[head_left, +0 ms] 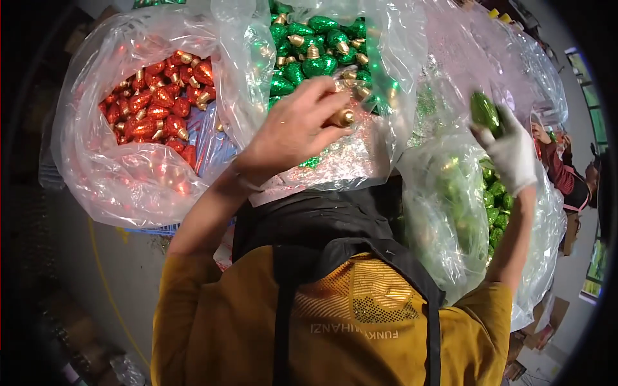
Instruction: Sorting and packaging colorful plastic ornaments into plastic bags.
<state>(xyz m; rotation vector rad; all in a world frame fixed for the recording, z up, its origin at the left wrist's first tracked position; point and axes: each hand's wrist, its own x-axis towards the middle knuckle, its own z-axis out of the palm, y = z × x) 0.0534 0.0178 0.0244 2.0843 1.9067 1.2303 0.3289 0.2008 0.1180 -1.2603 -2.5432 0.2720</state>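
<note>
My bare left hand (293, 125) is closed around a bulb-shaped ornament (345, 118). Only its gold cap shows between thumb and fingers; my hand hides the body. Just beyond it, glittery green bulb ornaments (324, 61) with gold caps fill a clear plastic bag. On the right, my right hand (512, 154), in a white glove and slightly blurred, grips a shiny green bulb-shaped piece (485, 112) by its lower part. That piece is held upright above another clear bag (444, 212), where lighter green glittery pieces (497, 209) lie.
To the left stands a large clear bag (84, 174) of red glitter bulb ornaments (154, 106). Glitter-strewn plastic (351, 157) covers the surface under my left hand. Beyond the right-hand bag, another person (570, 170) in a dark red sleeve is at work. A yellow line (103, 276) marks the floor.
</note>
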